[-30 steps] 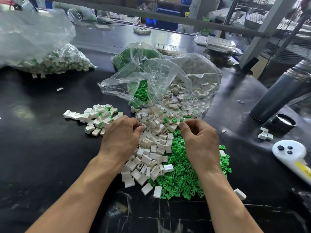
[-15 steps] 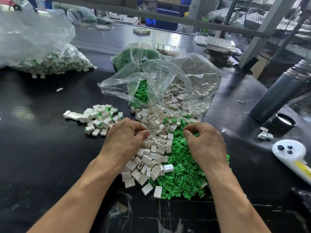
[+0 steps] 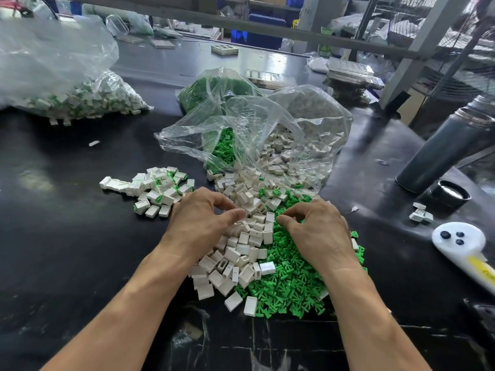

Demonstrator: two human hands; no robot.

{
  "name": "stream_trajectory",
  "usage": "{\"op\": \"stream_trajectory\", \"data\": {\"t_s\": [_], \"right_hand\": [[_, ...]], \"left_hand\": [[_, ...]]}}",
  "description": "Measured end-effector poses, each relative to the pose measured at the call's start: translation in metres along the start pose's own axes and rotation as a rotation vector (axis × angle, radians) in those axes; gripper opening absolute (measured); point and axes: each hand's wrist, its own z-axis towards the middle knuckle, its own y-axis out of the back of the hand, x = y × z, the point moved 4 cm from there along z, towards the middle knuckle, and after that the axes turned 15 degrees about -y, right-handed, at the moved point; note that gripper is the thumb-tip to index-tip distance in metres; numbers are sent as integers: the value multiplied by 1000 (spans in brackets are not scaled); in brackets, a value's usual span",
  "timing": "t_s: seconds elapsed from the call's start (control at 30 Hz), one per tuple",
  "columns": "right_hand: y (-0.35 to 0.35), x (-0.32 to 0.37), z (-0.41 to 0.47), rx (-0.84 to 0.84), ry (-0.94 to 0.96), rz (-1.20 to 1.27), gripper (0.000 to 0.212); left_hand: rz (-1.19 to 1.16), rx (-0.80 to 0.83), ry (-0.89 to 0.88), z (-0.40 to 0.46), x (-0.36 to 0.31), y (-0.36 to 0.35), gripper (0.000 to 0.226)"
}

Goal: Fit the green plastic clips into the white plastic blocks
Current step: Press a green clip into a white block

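Both hands have dropped lower: your left hand [image 3: 203,223] curls over the white blocks [image 3: 241,253], right hand [image 3: 316,231] over the green clips [image 3: 289,285]; what either pinches, you cannot tell

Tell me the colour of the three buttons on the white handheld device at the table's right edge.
Dark, black or near-black, on the white handheld device; the head view shows it.

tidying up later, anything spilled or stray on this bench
Yes. A few white blocks lie apart by the black cap, far from the main heap. One small white scrap lies alone on the dark table.
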Motion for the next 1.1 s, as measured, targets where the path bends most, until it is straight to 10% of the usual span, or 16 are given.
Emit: {"op": "stream_trajectory", "data": {"t_s": [0.53,1.1], "right_hand": [[-5,6,-6,12,65,51,8],[-5,16,-25,250,139,933,11]], "left_hand": [[-2,16,0,-2,-5,-2,11],[-414,-163,-249,-5,-31,0,18]]}}
